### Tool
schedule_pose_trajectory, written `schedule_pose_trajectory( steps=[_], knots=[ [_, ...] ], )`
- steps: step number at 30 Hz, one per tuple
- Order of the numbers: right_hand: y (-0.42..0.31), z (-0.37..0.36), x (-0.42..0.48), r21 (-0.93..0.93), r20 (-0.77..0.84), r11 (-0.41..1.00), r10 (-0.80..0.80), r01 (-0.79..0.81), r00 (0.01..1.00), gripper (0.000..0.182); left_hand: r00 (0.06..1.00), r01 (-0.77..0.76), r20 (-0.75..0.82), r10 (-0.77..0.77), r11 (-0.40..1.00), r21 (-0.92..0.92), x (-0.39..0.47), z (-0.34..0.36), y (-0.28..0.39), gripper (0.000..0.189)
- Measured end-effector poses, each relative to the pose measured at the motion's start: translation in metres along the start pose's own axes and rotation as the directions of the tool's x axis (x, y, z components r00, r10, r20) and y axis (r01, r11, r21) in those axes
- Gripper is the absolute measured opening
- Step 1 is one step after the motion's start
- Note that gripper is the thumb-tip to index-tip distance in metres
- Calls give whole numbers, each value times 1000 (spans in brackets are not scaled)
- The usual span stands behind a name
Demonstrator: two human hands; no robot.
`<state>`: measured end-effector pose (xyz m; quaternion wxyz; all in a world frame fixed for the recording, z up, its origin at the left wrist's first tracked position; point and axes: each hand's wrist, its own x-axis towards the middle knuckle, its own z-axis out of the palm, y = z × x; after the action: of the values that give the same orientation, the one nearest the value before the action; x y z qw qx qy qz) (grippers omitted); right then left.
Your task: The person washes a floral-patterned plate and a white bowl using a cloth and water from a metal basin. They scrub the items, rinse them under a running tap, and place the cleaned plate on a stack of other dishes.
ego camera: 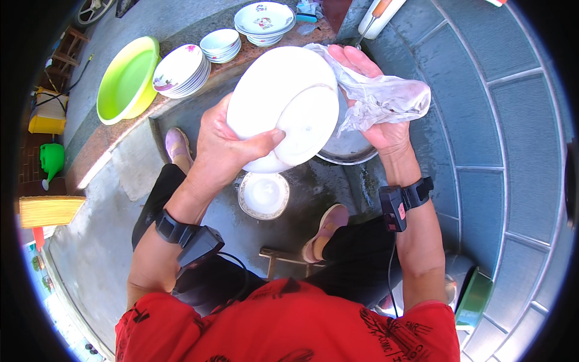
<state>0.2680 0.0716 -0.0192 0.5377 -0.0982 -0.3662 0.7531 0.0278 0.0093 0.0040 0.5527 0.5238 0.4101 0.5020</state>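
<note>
My left hand (226,140) grips a white ceramic plate (267,86) by its near left side, the thumb lying over its underside. The plate is tilted, and its round foot faces up toward me. At its right edge is my right hand (357,63), palm up with the fingers extended. A wet-looking white cloth (380,99) lies across that palm and hangs past the hand's outer side. Below the plate, a white bowl with a patterned rim (263,195) stands on the floor. Partly hidden behind the plate and my right hand is a round metal basin (350,147).
Along a stone ledge (221,72) stand a lime-green basin (129,81), stacked plates (181,70), stacked bowls (220,45) and more dishes with printed figures (264,20). A blue tiled wall (470,117) rises at right. A low wooden stool (289,257) is between my legs.
</note>
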Motion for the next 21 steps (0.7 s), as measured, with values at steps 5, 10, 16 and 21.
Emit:
schedule_pose_trajectory(
  steps=[5,10,16,21],
  knots=[
    [-5,-4,-1,106,58,994,-9,2,998,87,1000,9,8,-8,998,-55,-2,1,4,53],
    [-6,-11,1,98,147,995,-46,32,988,79,999,35,-6,-36,998,-44,-2,0,4,57],
    [7,11,-5,-463,-240,879,-249,115,938,38,996,54,-55,-71,960,-274,4,6,6,55],
    [7,15,-14,-841,-210,541,-327,1,922,38,991,107,-33,-129,919,-380,6,5,4,52]
  ],
)
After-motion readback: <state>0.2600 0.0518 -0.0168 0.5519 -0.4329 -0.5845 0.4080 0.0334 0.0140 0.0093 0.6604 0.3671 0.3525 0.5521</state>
